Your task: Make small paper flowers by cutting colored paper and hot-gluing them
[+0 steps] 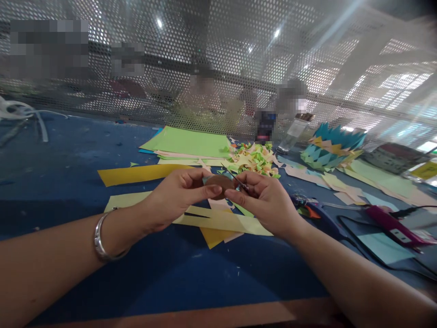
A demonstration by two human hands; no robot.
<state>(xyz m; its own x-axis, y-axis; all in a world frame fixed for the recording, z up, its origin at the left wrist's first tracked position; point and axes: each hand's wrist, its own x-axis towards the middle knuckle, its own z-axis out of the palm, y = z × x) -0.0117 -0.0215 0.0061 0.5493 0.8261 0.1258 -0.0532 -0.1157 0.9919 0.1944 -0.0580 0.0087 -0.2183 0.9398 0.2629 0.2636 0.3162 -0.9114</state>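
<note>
Between the fingers of my left hand [182, 191] is a brown round disc [221, 183], pinched by thumb and forefinger over the middle of the table. A bit of light blue paper shows behind its upper left edge. My right hand [262, 196] is closed on small dark scissors [243, 185], whose thin blade points up and left behind the disc. The right thumb touches the disc's right edge. Most of the scissors' handle is hidden by the fingers. Pale yellow paper strips [235, 224] lie on the blue table below both hands.
Paper scraps [254, 159] are heaped behind my hands beside stacked green sheets [194, 142]. A yellow strip [143, 174] lies left. To the right are a layered paper crown [332, 148], a blue glue gun [322, 219] and a purple power strip [392, 225] with cables. Perforated metal panel [164, 77] stands behind.
</note>
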